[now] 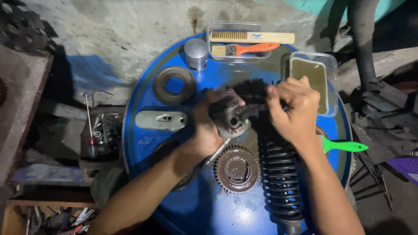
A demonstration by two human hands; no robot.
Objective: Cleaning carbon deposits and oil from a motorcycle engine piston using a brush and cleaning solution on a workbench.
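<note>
Greasy metal engine part (233, 119) clamped in left hand (209, 130); right hand (292, 109) closed beside it. Judged heavy, rigid, slippery; best gripped around body.

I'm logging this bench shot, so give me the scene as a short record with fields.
Surface: blue drum top
Left hand: grips a grimy metal engine part
Right hand: fingers on the same part, above a black coil spring shock
Near: sprocket, piston, wire brush, orange paintbrush, tub of murky liquid
</note>
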